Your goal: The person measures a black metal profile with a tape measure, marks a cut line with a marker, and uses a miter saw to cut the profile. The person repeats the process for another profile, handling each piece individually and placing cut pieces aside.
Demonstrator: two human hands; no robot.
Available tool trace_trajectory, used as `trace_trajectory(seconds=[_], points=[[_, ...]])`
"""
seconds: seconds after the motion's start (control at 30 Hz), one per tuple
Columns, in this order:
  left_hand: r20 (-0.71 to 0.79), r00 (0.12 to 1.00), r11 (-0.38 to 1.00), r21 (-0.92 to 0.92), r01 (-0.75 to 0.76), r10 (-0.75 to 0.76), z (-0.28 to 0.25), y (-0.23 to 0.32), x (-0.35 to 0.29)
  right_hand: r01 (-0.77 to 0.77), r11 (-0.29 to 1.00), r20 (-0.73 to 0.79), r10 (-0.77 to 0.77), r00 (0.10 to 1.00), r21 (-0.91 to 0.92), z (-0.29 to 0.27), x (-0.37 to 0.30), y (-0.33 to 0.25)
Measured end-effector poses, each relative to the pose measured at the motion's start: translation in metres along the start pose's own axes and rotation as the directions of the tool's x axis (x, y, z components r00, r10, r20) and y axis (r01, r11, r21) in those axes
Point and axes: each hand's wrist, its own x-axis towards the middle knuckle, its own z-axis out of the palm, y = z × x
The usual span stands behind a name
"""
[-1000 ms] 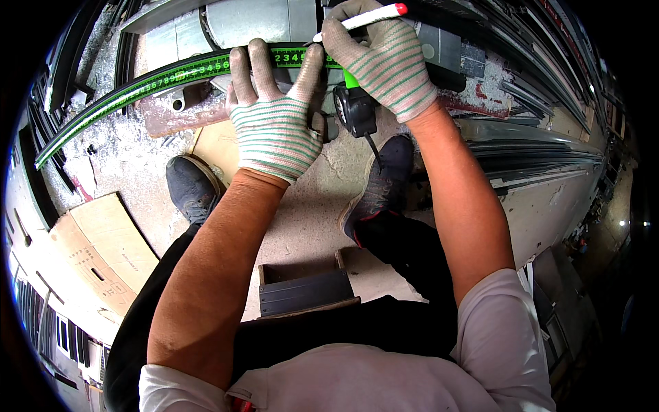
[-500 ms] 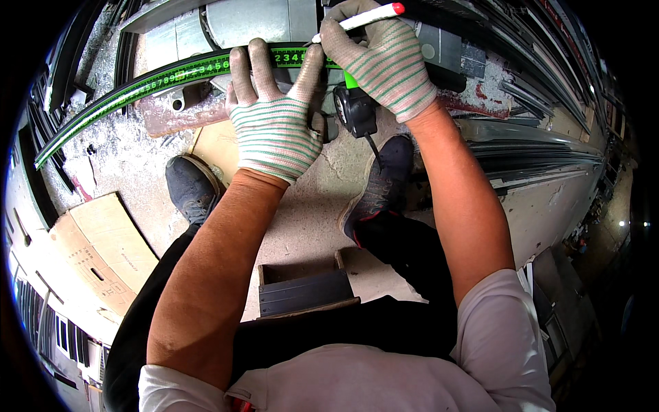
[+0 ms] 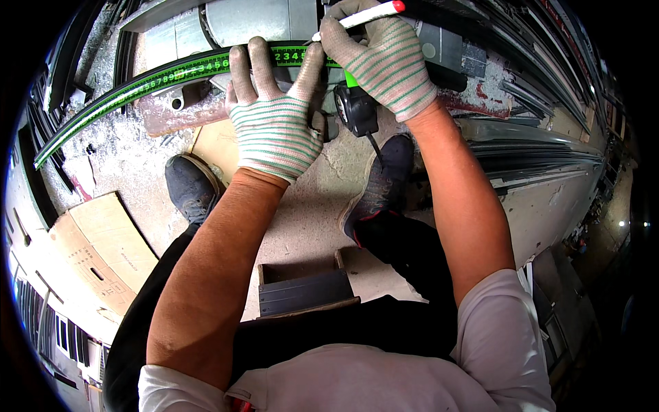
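Note:
A green tape measure blade (image 3: pixel 147 84) stretches out to the left along a long dark bar, bending with the lens. My left hand (image 3: pixel 278 127), in a white glove with green stripes, lies over the blade with fingers spread, pressing it down. In my gloved right hand (image 3: pixel 384 65) is a white marker (image 3: pixel 364 17) with a red end. The marker's tip points down at the bar's edge, close beside my left index finger. Below my right hand hangs the black tape measure case (image 3: pixel 355 113), with a strap dangling from it; the blade near the case is partly hidden.
Beneath the bar is a reddish worn beam (image 3: pixel 165 117) with a short metal tube (image 3: pixel 180 103). Stacked dark metal profiles (image 3: pixel 535 154) lie at the right. Flattened cardboard (image 3: pixel 103 250) is on the left floor. A low dark stool (image 3: pixel 305 292) stands between my legs.

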Motion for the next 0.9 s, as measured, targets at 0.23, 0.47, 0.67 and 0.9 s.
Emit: trace_trajectory(seconds=[0.23, 0.47, 0.67, 0.9], points=[[-0.021, 1.000, 1.000, -0.011, -0.012, 0.012, 0.0003, 0.0001, 0.0010, -0.025, 0.995, 0.007, 0.024, 1.000, 0.099, 0.0014, 0.0000, 0.0015], [0.001, 1.000, 1.000, 0.000, 0.001, -0.001, -0.0011, 0.0007, 0.0001, -0.014, 0.997, 0.003, 0.014, 1.000, 0.071, 0.0019, 0.0010, 0.0016], [-0.016, 1.000, 1.000, 0.002, -0.001, 0.001, 0.0012, 0.0005, 0.0005, 0.010, 0.996, -0.012, -0.009, 1.000, 0.086, 0.0025, 0.0007, 0.0025], [-0.019, 1.000, 1.000, -0.012, -0.003, 0.002, 0.0003, 0.0007, 0.0006, 0.002, 0.999, -0.023, -0.001, 1.000, 0.054, 0.0025, 0.0010, 0.0028]])
